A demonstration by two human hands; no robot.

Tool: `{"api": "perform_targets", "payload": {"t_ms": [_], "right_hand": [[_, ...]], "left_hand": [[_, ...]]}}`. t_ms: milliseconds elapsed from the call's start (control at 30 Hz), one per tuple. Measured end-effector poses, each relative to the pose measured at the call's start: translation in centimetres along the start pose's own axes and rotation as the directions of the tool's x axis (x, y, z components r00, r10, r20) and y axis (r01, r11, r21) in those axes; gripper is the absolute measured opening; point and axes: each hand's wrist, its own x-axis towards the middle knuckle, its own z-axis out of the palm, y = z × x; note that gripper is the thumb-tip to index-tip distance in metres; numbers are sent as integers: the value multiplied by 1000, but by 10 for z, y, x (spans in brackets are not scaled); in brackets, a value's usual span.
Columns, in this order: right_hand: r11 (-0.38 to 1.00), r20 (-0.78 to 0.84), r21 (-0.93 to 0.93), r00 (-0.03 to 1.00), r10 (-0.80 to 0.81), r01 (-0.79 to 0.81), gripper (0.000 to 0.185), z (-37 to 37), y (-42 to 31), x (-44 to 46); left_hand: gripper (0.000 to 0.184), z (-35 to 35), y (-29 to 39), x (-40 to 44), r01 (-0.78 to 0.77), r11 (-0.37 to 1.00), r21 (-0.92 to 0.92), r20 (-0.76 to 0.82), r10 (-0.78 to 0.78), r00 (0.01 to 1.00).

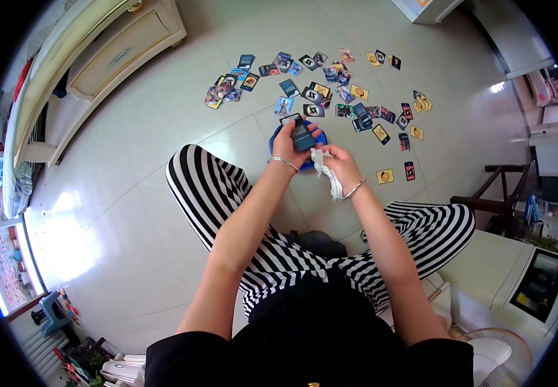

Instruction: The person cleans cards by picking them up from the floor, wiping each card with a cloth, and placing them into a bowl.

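Note:
My left hand (286,143) is closed around a dark trading card (303,137), held above a blue round container (322,138) on the floor. Whether more cards lie beneath that one, I cannot tell. Just to the right, my right hand (343,166) grips a crumpled white tissue (327,173), its loose end hanging down. The right fingertips are close to the lower edge of the card. Both hands and the card cover much of the container, so its contents are mostly hidden.
Many cards lie scattered on the tiled floor (156,122) ahead, including a pile (224,90) at left and a yellow card (385,176) at right. A cream drawer cabinet (121,55) stands at upper left, a dark wooden chair (501,193) at right, a fan (495,351) at lower right.

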Motion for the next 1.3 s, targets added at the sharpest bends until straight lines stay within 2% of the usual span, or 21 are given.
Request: {"api": "perform_targets", "payload": {"t_ms": [33, 67, 133, 167, 333, 400, 433, 467, 533, 600, 700, 733, 800, 867, 933, 1000, 1067, 1133, 1200, 1267, 1300], "right_hand": [[994, -70, 104, 997, -25, 32, 12, 4, 2, -1], [993, -78, 117, 997, -21, 30, 12, 0, 5, 1], [990, -96, -121, 993, 66, -78, 16, -11, 16, 11], [989, -82, -150, 997, -10, -2, 26, -11, 25, 17], [996, -168, -79, 984, -55, 42, 39, 21, 26, 32], [959, -101, -274, 989, -109, 77, 36, 16, 35, 41], [953, -119, -298, 988, -103, 63, 32, 12, 40, 46], [956, -128, -288, 987, -101, 61, 32, 8, 45, 51], [920, -140, -392, 987, -76, 15, 29, 0, 55, 60], [937, -184, -349, 980, -70, 2, 29, -6, 64, 64], [891, -228, -452, 971, -70, -42, 31, -15, 69, 68], [896, -249, -442, 966, -71, -48, 31, -20, 86, 76], [927, -413, -371, 903, -119, -47, 32, -30, 116, 88], [916, -438, -377, 898, -43, -140, 34, -37, 96, 66], [923, -480, -331, 877, 14, -196, 34, -50, 99, 60], [947, -540, -262, 842, 17, -188, 33, -69, 108, 61], [965, -595, -195, 804, 27, -176, 32, -93, 120, 61], [989, -683, 50, 717, 138, -142, 31, -124, 126, 58], [986, -735, 154, 661, 153, -58, 29, -158, 133, 54], [909, -761, 416, 561, 327, 34, 25, -195, 129, 44], [905, -765, 423, 549, 338, 32, 25, -214, 132, 41]], "left_hand": [[38, -1, -3, -1, 0, 990, 141, -119, 17, 993], [38, -2, -4, 0, 10, 988, 151, -125, 9, 992], [51, -10, -5, 2, 58, 766, 640, -265, 150, 952], [57, -12, -9, 2, 35, 718, 695, -257, 203, 945], [56, -45, -23, 20, 146, 659, 737, -321, 152, 935], [37, -65, -25, 35, -140, 487, 862, -121, 466, 876], [27, -69, -25, 38, -169, 590, 789, -154, 457, 876], [27, -74, -23, 41, -161, 584, 796, -152, 450, 880], [24, -83, -18, 43, -194, 432, 881, -45, 485, 874], [24, -85, -22, 44, -160, 443, 882, -77, 470, 879], [22, -82, -26, 48, -143, 371, 917, -86, 537, 839], [26, -96, -26, 57, -192, 262, 946, 5, 579, 815], [38, -126, -13, 80, 134, -51, 990, -102, 405, 909], [50, -141, -15, 89, 282, -133, 950, -194, 456, 869], [51, -129, -35, 88, 119, -122, 985, -26, 582, 813], [43, -108, -57, 95, -21, -70, 997, 52, 485, 873], [32, -96, -83, 118, -92, -41, 995, 100, 256, 961], [28, -82, -126, 142, -101, 77, 992, 90, 138, 986], [28, -70, -169, 162, -88, 71, 994, 83, 70, 994], [27, -62, -208, 183, -76, 71, 995, 76, 7, 997], [24, -58, -225, 192, -123, 33, 992, 124, -30, 992]]}}
